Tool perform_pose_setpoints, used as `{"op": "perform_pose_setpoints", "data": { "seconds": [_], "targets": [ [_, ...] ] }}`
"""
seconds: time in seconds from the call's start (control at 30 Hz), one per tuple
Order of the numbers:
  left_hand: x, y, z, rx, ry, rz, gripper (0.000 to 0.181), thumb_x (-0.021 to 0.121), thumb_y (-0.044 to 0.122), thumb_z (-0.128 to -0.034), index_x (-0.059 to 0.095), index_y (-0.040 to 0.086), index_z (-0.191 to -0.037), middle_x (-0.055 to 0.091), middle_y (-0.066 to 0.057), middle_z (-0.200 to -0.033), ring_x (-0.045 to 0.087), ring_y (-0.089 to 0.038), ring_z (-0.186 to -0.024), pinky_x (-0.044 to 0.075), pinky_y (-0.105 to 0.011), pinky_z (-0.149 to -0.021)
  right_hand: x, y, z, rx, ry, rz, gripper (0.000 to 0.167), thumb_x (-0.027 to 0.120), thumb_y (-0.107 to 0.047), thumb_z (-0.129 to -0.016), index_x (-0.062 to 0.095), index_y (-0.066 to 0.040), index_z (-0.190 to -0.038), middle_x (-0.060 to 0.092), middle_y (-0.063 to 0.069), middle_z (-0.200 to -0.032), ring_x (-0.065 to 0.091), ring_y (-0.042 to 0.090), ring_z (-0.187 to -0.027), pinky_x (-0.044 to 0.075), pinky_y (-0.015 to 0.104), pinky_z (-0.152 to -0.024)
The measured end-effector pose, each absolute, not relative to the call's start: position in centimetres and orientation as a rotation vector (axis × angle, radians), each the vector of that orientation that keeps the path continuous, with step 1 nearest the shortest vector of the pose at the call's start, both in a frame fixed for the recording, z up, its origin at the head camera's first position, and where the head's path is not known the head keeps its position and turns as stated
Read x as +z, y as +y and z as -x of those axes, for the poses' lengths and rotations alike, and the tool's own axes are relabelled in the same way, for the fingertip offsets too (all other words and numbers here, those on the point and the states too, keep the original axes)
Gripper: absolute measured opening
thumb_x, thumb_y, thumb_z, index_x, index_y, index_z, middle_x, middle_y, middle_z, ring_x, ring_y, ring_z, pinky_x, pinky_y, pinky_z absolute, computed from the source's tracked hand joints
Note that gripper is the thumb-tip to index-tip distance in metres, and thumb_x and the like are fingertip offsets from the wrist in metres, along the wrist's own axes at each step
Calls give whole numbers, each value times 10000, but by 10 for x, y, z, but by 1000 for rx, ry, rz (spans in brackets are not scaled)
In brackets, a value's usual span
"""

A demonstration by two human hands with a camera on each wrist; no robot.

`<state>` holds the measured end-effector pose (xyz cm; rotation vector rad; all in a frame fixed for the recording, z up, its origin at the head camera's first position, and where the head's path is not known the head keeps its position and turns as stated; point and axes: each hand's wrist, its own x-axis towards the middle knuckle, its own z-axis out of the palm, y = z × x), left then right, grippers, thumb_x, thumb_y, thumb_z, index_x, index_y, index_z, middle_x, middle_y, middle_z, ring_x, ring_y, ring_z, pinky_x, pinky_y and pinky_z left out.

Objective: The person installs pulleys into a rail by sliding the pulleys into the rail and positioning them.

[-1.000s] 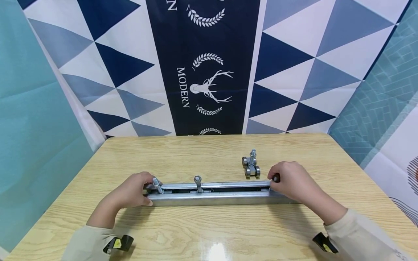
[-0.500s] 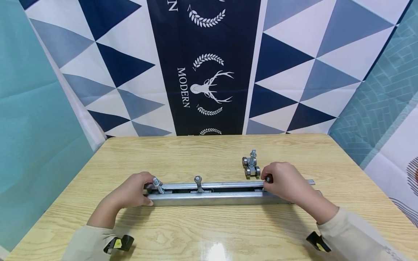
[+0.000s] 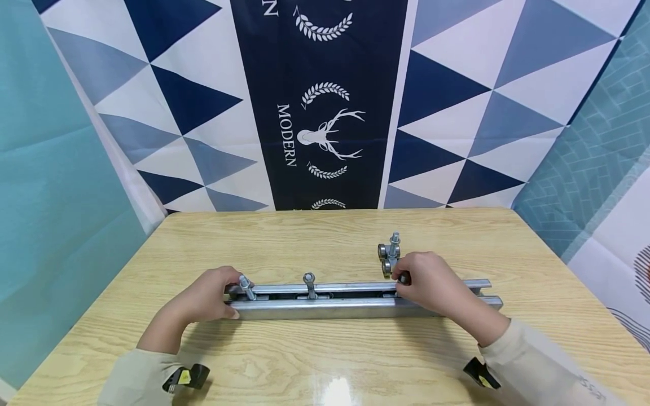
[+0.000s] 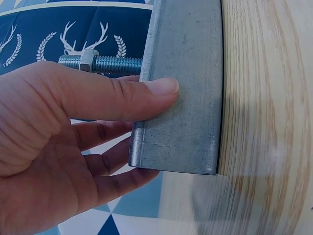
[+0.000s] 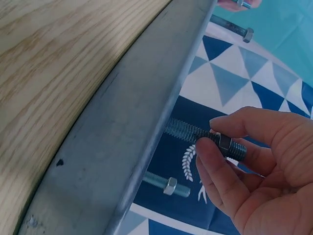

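A steel C-shaped track (image 3: pixel 325 310) lies on the table with its slot facing up. My left hand (image 3: pixel 203 296) grips its left end; in the left wrist view the thumb presses the front wall, with fingers behind. Beside that hand a threaded bolt with a nut (image 3: pixel 246 287) leans out of the slot. A hex-head bolt (image 3: pixel 310 285) rises from the slot's middle. My right hand (image 3: pixel 429 285) pinches another threaded bolt (image 5: pixel 237 150) with a nut, sticking out of the slot; its lower part is hidden inside the track.
Behind the track a loose roller trolley (image 3: pixel 388 252) with wheels and an upright bolt stands on the wood-grain table (image 3: pixel 284 361), partly covered by my right hand. A patterned cloth (image 3: pixel 325 101) hangs beyond the table's far edge.
My right hand has slid left along the track with the pinched bolt, uncovering the track's right end and covering part of the loose trolley. The left hand keeps its place.
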<state>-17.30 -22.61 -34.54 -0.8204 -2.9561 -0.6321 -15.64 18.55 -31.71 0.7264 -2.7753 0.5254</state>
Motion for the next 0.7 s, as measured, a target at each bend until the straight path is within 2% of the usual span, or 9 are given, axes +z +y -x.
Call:
{"op": "perform_pose_setpoints", "data": {
  "seconds": [0.27,0.7],
  "targets": [
    [-344,-225,173,-634,-2959,816,450,924,48,-590,683,91,-967,621,11,-955,567,-176,-867,504,-434,-797,-318,179,157,537,-2773,-750,87,722,10,-744,737,-67,-782,651,-15,-758,501,59,-631,449,246,-550],
    [-344,-226,173,-636,-2951,827,456,927,54,-585,680,84,-967,624,0,-966,574,-180,-872,506,-438,-795,-319,172,158,544,-2759,-764,88,726,8,-744,729,-76,-769,647,-29,-743,496,67,-638,437,233,-542]
  ]
}}
